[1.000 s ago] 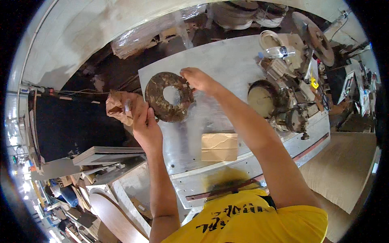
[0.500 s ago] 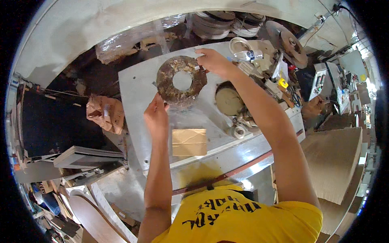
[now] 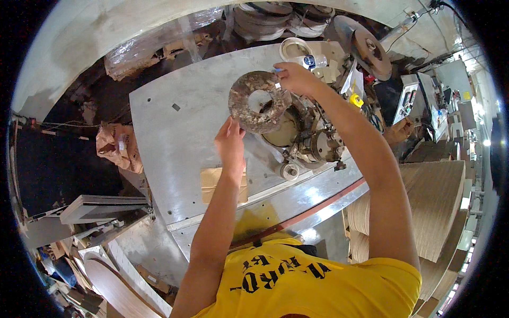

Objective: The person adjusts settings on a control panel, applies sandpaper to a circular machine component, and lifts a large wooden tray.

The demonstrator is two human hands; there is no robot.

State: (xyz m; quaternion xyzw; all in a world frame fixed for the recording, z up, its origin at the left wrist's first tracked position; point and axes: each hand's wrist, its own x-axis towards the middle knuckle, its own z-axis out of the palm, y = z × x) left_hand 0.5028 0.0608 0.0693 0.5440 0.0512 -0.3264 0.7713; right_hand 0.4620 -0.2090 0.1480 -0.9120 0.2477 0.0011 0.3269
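A thick, flat ring (image 3: 242, 98) with a rough, crusted brown face is held up above the metal table by both my hands. My left hand (image 3: 231, 146) pinches its lower left edge. At its upper right edge my right hand (image 3: 299, 79) grips it, fingers curled round the rim. Through the ring's hole I see the tabletop and part of a dark round rim. Just beyond the ring's lower right side lies a round pan-like part (image 3: 281, 134) with a beige inside, partly covered by the ring. A metal mechanism (image 3: 324, 147) with a round body sits beside it, near my right forearm.
A piece of cardboard (image 3: 210, 185) lies on the grey metal table (image 3: 164, 143), partly behind my left forearm. Farther right are a plastic bottle (image 3: 317, 62), a yellow tape measure (image 3: 356, 100) and large discs (image 3: 366, 45). A brown paper bag (image 3: 119, 147) stands left of the table.
Both hands have carried the ring to the right across the table, and it now partly overlaps the round pan-like part. The metal mechanism shows more fully. The whole view has shifted.
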